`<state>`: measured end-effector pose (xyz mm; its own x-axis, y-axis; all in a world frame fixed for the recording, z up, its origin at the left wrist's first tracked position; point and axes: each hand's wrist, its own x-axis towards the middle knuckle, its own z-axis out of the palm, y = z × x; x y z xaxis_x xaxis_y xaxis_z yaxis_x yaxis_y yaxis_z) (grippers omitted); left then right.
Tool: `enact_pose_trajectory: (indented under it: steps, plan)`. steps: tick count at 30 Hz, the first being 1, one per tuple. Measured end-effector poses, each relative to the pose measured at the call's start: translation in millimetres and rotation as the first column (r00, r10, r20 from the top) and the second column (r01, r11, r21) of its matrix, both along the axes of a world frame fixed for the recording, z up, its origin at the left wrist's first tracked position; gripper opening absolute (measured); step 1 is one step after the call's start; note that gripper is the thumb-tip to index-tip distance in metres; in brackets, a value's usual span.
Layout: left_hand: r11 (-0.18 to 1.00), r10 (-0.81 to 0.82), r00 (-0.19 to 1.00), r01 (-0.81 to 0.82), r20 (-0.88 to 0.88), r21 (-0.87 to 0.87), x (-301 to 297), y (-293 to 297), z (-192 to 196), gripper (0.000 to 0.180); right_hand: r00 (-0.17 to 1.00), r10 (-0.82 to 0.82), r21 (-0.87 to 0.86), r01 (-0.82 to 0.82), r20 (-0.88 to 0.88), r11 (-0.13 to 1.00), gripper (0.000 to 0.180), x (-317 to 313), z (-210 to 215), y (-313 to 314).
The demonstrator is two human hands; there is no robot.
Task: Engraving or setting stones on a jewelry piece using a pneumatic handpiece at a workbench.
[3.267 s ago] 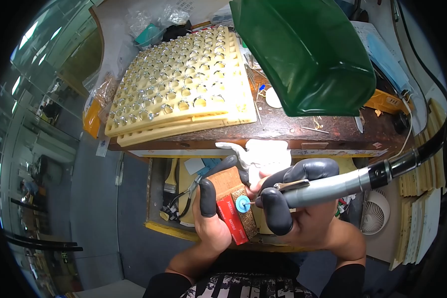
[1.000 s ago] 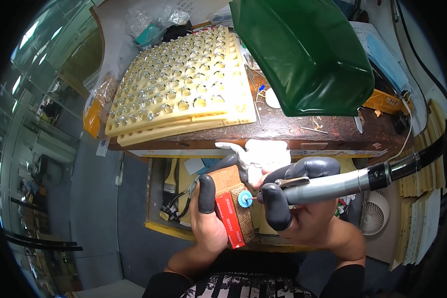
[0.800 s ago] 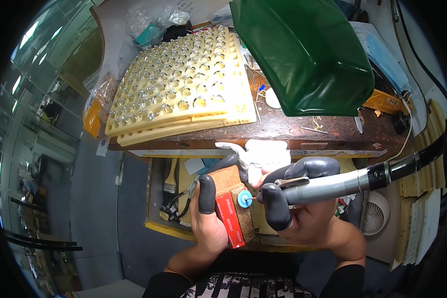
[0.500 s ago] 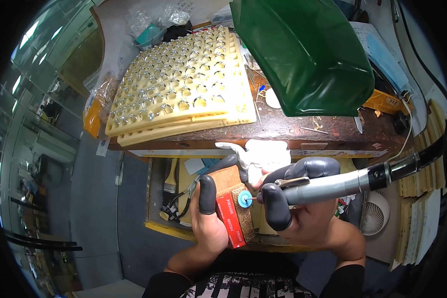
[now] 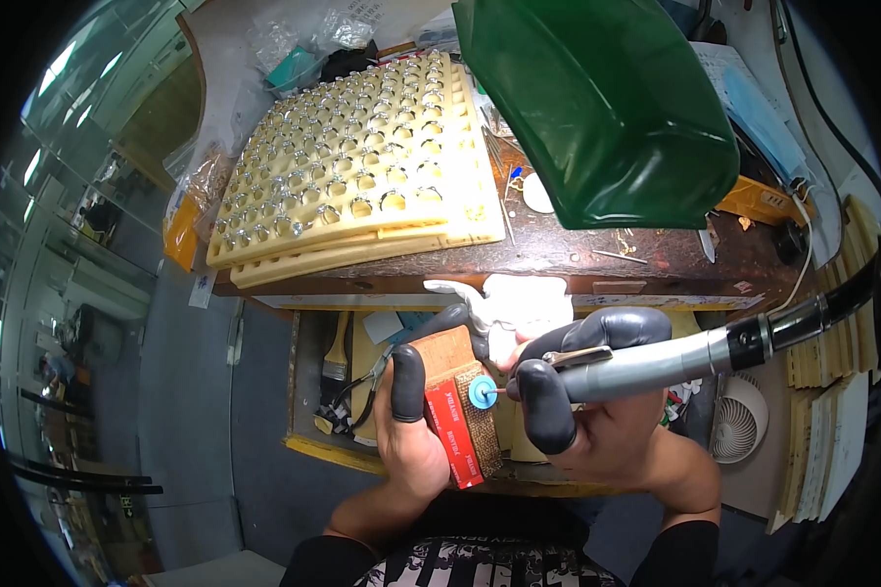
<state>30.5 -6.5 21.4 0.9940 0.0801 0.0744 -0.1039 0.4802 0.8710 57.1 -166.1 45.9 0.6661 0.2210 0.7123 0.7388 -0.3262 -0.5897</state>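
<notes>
My left hand [image 5: 413, 445], with black finger cots on thumb and finger, grips a small block [image 5: 450, 423] with a red wrapper, a bare brown end and a rough, speckled side. My right hand [image 5: 607, 440], also in black finger cots, is wrapped round a grey rotary handpiece [image 5: 656, 372]. A thin shank at the handpiece's tip carries a round blue wheel [image 5: 483, 391], which rests against the block's rough side. Just beyond both hands, a white lumpy support [image 5: 527, 305] juts from the bench edge. Some of my fingers behind the block and handpiece are hidden.
Stacked cream trays [image 5: 470, 220] hold many silvery rings on the bench [image 5: 656, 254]. A green hood [image 5: 607, 117] hangs over its right part. Below the hands, an open drawer [image 5: 308, 445] contains a brush [image 5: 337, 352] and pliers [image 5: 367, 382]. A small fan [image 5: 742, 421] stands at right.
Almost nothing differs: both hands, the block and the handpiece keep their places, with the blue wheel still against the block.
</notes>
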Motion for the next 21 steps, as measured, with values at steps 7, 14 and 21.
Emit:
enact_pose_trajectory:
  steps: [7,14,21]
  plan:
    - [1.0,0.001,1.0,-0.001,0.018,0.019,0.3,0.7,-0.1,0.059,1.0,0.003,-0.009,-0.003,0.007,1.0,0.012,-0.6,0.1,-0.8]
    - [1.0,-0.001,1.0,0.001,0.012,-0.01,0.0,0.9,-1.7,0.059,1.0,0.019,0.015,-0.019,0.015,1.0,0.011,-0.1,-0.5,-1.1]
    - [1.0,0.002,1.0,-0.002,-0.011,0.029,-0.8,2.5,-1.0,0.059,1.0,0.027,0.02,-0.027,-0.006,0.999,0.011,-1.1,-1.6,-1.0]
